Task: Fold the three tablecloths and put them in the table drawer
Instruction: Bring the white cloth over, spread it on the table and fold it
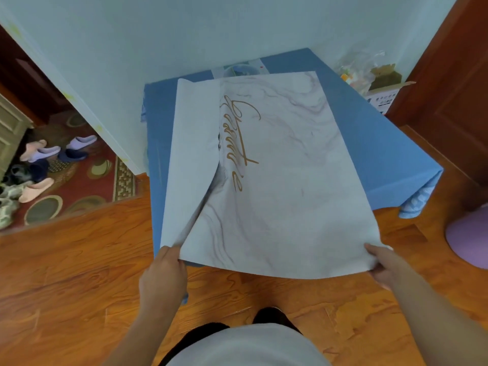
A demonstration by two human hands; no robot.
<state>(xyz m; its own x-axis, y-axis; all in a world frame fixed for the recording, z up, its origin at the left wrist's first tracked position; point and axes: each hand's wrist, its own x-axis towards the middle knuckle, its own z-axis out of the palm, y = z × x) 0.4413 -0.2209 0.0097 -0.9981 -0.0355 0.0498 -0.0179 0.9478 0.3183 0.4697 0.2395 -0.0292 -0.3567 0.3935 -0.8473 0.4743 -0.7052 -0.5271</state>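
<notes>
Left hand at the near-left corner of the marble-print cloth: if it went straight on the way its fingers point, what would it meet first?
The left hand already pinches the marble-print tablecloth. Pushed forward, it would likely run into the near edge of the blue-covered table beneath the cloth, though depth there is unclear.

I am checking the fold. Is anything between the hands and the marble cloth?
Nothing visible: the left hand and the right hand already pinch the near corners of the marble cloth, over the blue cloth.
</notes>
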